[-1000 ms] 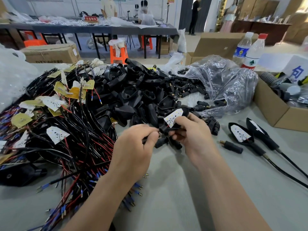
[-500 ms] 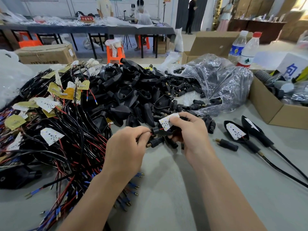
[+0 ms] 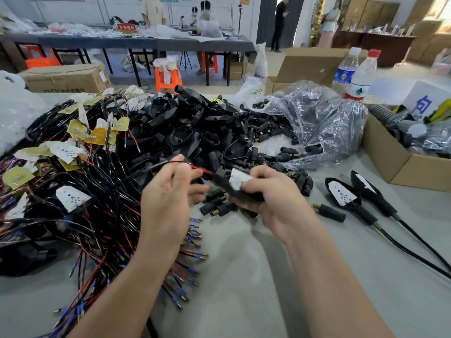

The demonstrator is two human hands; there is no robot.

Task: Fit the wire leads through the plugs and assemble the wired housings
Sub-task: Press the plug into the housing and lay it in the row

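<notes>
My right hand [image 3: 275, 201] grips a black housing [image 3: 240, 191] with a white LED board [image 3: 239, 179] set in it. A red and black wire lead [image 3: 195, 167] runs out of the housing to the left, and my left hand [image 3: 168, 198] holds it between thumb and fingers. Loose black plugs [image 3: 214, 208] with brass ends lie on the table just below both hands. A heap of empty black housings [image 3: 195, 132] sits behind the hands. A tangle of wired LED boards [image 3: 73, 181] covers the left of the table.
Two assembled housings with cables [image 3: 346, 198] and one loose plug [image 3: 329, 212] lie to the right. A clear plastic bag [image 3: 317, 123] of plugs, two water bottles [image 3: 358, 76] and an open cardboard box [image 3: 400, 164] stand at the back right. People stand at a far table.
My left hand has drawn the red and black lead out leftward from the housing. My right hand has lifted and tilted the housing slightly. The camera view shifted a little.
</notes>
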